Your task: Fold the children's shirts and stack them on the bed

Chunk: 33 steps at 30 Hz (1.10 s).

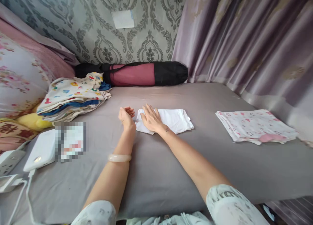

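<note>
A white folded garment [171,119] lies flat on the grey sheet in front of me, its exact kind hidden by the folding. My right hand [151,118] rests palm down on its left part, fingers stretched out. Just left of the garment is my left hand [126,116], turned on its side with the palm towards the cloth. Its fingers are loosely curved and apart from the thumb, and nothing shows in them.
On the right lies a folded white cloth with pink prints [254,125]. A pile of folded clothes [73,94] sits at the left, near a white power bank [41,150] with cables and a power strip [11,161]. A long black-and-red bag [137,74] lies along the wall.
</note>
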{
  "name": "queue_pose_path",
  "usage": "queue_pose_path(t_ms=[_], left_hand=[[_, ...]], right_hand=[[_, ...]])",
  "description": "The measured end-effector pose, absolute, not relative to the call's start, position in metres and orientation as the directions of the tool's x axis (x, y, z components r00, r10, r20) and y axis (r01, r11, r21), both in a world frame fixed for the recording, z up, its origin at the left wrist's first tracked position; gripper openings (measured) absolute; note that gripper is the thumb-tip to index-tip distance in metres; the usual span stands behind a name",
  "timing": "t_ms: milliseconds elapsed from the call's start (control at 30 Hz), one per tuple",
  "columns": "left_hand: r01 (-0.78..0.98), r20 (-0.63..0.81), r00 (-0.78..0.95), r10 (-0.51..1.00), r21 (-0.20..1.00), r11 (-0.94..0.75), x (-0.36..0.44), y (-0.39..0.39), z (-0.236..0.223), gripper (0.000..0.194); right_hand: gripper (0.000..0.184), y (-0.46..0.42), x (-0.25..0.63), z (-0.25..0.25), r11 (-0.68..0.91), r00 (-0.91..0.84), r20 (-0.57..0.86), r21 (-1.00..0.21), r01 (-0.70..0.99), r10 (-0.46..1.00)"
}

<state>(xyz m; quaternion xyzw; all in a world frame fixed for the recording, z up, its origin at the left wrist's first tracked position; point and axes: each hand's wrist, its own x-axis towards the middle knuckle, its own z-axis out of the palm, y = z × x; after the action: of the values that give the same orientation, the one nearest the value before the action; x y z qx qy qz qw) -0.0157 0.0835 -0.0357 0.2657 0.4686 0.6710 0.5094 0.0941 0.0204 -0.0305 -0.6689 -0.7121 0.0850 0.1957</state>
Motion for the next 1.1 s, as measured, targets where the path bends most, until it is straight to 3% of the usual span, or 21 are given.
queue_pose_path(t_ms=[167,400,500,600,733,900,967,1100], left_hand=[[-0.313,0.047,-0.255,0.966,0.941,-0.128,-0.007,0.078,-0.036,0.037],[-0.407,-0.112,-0.192,0.975,0.913,0.024,-0.009,0.082,-0.036,0.034],[-0.362,-0.082,-0.191,0.978,0.932,0.007,-0.009,0.081,-0.036,0.03],[-0.205,0.037,-0.178,0.983,0.976,-0.074,-0.007,0.078,-0.038,0.024],[0.146,0.178,-0.106,0.978,0.976,-0.162,-0.007,0.076,-0.044,0.02],[0.671,0.2,-0.051,0.978,0.733,-0.115,-0.017,0.077,-0.046,0.023],[0.761,0.171,-0.067,0.983,0.646,-0.061,-0.022,0.078,-0.045,0.032],[0.832,0.033,-0.042,0.999,0.554,0.017,-0.031,0.081,-0.039,0.037]], right_hand=[[0.054,-0.009,0.14,-0.028,-0.044,0.085,0.131,-0.285,0.957,0.988],[0.053,-0.017,0.154,-0.043,-0.051,0.081,0.102,-0.268,0.962,0.991],[0.054,-0.021,0.168,-0.036,-0.076,0.108,0.106,-0.274,0.959,0.989],[0.055,-0.031,0.188,-0.034,-0.171,0.206,0.133,-0.233,0.957,0.969],[0.056,-0.036,0.203,-0.042,-0.247,0.264,0.042,-0.239,0.939,0.964],[0.05,-0.032,0.225,-0.037,-0.243,0.288,0.082,-0.348,0.905,0.954],[0.046,-0.035,0.244,-0.029,-0.342,0.405,0.097,-0.381,0.859,0.909],[0.036,-0.048,0.284,-0.019,-0.616,0.616,-0.127,-0.354,0.704,0.777]])
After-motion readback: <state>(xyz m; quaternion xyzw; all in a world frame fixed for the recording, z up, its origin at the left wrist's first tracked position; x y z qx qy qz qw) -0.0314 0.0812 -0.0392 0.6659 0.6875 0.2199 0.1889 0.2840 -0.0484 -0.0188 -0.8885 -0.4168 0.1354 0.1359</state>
